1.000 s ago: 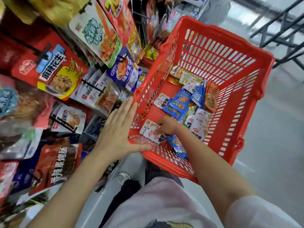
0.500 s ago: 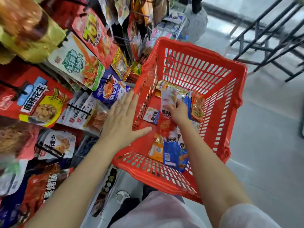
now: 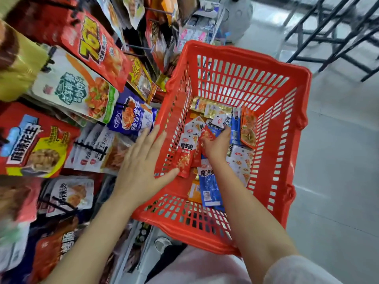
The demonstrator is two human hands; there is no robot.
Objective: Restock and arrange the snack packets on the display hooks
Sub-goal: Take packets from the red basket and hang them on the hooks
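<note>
A red plastic basket (image 3: 287, 111) holds several small snack packets: red-and-white ones (image 3: 185, 154), blue ones (image 3: 209, 187) and white ones (image 3: 241, 160). My left hand (image 3: 141, 160) lies flat with straight fingers against the basket's left wall, thumb over the rim. My right hand (image 3: 217, 146) is down inside the basket, fingers curled round a bunch of the small packets near the middle. Larger snack bags hang on the display hooks (image 3: 90, 148) to the left.
The rack on the left is crowded with hanging bags, among them a red peanut bag (image 3: 34, 144) and a blue bag (image 3: 133, 117). Grey floor (image 3: 338, 181) lies to the right. Black metal frames (image 3: 336, 37) stand at the top right.
The view shifted, so the basket sits lower in the frame. My right hand moved from the near end of the basket toward its middle and closed on packets. My left hand stayed on the wall.
</note>
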